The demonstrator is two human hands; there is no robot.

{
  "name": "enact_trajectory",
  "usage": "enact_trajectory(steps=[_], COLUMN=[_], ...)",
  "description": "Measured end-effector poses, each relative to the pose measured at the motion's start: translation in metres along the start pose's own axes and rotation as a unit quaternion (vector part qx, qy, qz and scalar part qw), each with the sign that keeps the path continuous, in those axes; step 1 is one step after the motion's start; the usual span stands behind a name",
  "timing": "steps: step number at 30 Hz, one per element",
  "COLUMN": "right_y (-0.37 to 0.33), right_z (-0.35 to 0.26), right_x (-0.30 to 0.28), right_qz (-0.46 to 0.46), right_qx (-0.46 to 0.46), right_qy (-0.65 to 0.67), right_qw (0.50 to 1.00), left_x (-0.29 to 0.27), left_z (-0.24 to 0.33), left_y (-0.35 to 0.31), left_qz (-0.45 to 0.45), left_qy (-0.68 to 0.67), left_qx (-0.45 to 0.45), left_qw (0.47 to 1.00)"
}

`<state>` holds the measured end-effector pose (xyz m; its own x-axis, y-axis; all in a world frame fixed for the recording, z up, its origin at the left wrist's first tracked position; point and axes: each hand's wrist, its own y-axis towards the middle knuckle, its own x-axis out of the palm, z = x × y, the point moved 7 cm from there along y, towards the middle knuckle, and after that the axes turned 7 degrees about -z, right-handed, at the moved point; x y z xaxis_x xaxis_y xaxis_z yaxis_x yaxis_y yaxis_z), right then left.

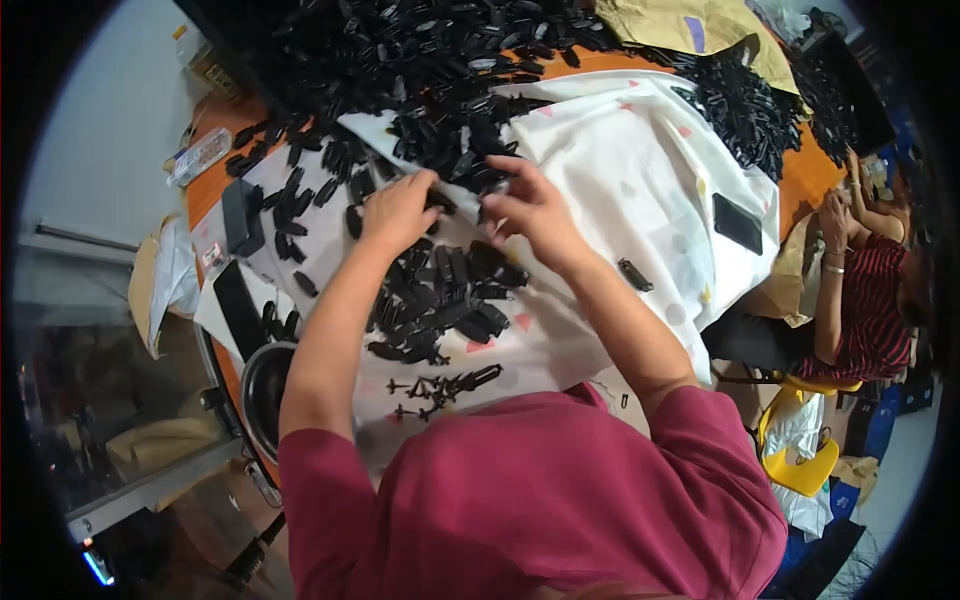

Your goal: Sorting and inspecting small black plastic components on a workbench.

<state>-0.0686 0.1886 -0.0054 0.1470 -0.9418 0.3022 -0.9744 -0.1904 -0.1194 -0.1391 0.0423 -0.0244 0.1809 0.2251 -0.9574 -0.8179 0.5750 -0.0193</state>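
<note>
My left hand (400,212) is closed at a raised fold of the white cloth (590,150), its fingertips pinching the edge. Just to the right, my right hand (540,212) has its fingers apart, thumb and forefinger close to the fold's end and some black pieces. Below both hands lies a group of black elongated plastic pieces (440,290), their exact kind unclear. More of them sit under and behind the fold, partly hidden. Nearer my body are several thin, spiky black parts (440,390). One single black piece (635,275) rests beside my right forearm.
A large heap of black pieces (400,50) covers the table's far side, with another pile (750,110) far right. A phone (738,222) lies on the cloth. At left are a clear bottle (200,157), a black box (240,215) and a dark bowl (265,395). Another person (865,290) sits at right.
</note>
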Motion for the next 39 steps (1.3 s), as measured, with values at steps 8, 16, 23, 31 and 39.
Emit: enact_trajectory(steps=[8,16,23,31,39], right_y=[-0.020,-0.048,-0.058,-0.071,-0.082], right_z=[-0.007,-0.012,-0.013,-0.041,-0.063], right_x=[-0.005,0.049,0.055,0.054,0.057], right_qz=[0.003,-0.060,-0.052,-0.062,-0.041], right_qx=[-0.042,-0.116,-0.122,-0.227,-0.324], right_qy=[0.150,0.003,0.021,-0.266,-0.385], right_qw=[0.988,0.991,0.991,0.935,0.863], left_x=[-0.025,-0.037,-0.035,-0.050,-0.059], left_z=[0.021,0.051,0.058,0.062,0.071], left_y=[-0.032,-0.089,-0.110,-0.118,-0.118], left_qz=[0.074,0.055,0.134,0.157,0.164], left_qy=[-0.173,-0.683,-0.702,-0.622,-0.506], left_qx=[-0.005,-0.040,-0.059,-0.025,0.009], left_qw=[0.982,0.727,0.697,0.767,0.847])
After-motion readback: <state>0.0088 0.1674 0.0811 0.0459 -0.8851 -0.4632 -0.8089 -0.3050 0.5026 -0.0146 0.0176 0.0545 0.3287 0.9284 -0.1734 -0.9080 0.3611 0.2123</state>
